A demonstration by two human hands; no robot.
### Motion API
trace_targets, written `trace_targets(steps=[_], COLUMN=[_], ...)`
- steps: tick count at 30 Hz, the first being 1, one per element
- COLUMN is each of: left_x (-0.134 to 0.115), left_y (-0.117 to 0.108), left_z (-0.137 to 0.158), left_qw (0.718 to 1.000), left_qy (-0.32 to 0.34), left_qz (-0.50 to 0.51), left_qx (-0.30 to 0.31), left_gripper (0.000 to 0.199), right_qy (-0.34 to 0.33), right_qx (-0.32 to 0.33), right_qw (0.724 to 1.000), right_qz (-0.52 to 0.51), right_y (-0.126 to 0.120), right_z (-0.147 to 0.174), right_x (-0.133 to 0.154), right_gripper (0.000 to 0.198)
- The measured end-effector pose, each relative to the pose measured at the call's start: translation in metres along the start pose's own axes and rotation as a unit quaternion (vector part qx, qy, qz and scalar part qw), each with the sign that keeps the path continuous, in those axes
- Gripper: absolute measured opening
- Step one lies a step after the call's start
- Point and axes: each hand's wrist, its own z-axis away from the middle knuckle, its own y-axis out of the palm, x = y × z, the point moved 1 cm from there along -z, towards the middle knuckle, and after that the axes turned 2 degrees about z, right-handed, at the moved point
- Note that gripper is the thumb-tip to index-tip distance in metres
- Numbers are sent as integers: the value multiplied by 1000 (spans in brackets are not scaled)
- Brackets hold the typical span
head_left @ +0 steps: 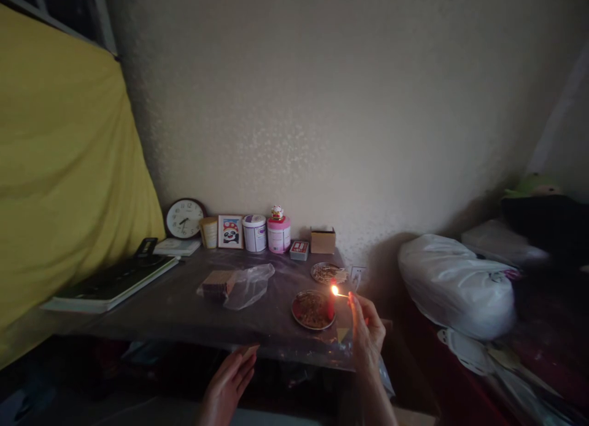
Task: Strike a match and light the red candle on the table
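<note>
My right hand (367, 331) pinches a burning match (342, 295) over the table's right end. Its flame is close to the top of a red candle (330, 309), and I cannot tell whether the wick is alight. The upright candle stands at the right side of a round plate (294, 318) with brownish bits on it. Low in front of the table edge, my left hand (232, 377) is closed on a small matchbox (251, 352), mostly hidden by the fingers.
On the table (175, 303) lie a stack of small boxes (218, 283) in clear plastic (251, 285) and a second plate (317, 277) of sticks. A clock (184, 218), tins (254, 234) and a cardboard box (323, 240) line the wall. White bags (453, 285) bulge at right.
</note>
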Motion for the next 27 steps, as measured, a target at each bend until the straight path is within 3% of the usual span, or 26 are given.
trace_targets(steps=[10, 16, 27], left_x=[0, 1, 8], left_y=[0, -1, 1], left_z=[-1, -3, 0], left_qw=[1000, 1000, 998], left_qy=[-1, 4, 16], left_qz=[-6, -8, -54], left_qx=[-9, -18, 41], left_gripper=[19, 18, 24], right_qy=[44, 58, 88], right_qx=[-15, -24, -25], right_qw=[997, 994, 985], right_qz=[-54, -90, -146], right_y=[10, 15, 4], right_z=[-24, -41, -41], right_x=[22, 17, 4], right_gripper=[29, 29, 27])
